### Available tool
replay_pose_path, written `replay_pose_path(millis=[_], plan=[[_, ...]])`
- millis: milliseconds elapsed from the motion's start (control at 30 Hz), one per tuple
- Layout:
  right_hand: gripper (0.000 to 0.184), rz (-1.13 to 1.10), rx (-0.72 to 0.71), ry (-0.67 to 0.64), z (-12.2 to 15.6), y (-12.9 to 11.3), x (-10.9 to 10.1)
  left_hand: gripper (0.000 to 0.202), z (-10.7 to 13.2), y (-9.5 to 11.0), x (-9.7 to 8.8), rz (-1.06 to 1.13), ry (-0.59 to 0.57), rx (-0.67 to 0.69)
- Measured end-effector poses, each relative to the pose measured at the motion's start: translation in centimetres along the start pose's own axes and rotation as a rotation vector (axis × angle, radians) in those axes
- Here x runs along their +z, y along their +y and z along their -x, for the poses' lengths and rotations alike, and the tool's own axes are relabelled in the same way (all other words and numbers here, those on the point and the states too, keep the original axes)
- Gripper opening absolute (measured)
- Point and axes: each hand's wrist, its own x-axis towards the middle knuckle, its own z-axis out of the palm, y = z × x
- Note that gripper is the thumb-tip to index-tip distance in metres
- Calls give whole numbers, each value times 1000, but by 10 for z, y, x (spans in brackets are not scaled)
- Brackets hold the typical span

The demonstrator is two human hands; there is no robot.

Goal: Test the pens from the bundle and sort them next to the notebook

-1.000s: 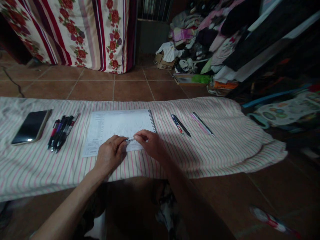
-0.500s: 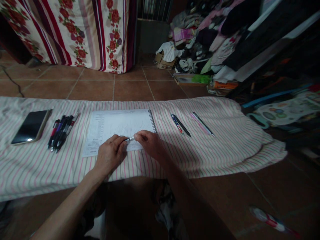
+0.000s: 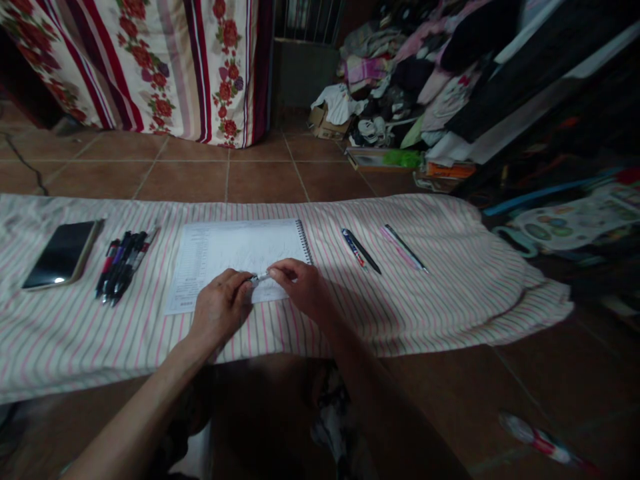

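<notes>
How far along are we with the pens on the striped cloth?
Laid out: four pens in two pairs right of the notebook. In hand: the left hand and right hand hold a small pen between them over the page. Left: a bunch of pens beside the phone, untouched.
</notes>
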Motion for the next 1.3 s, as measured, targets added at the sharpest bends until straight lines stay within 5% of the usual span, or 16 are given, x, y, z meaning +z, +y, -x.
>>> replay_pose_path(millis=[633,1033,1300], plan=[[20,16,42,-5,1,-2,1,30,0,5,-2,57,20,-13],[22,-217,67,7,-1,-2,3,31,-1,6,1,503,-94,-321],[18,-299,119,33,-2,-1,6,29,-1,6,3,368,-66,-222]])
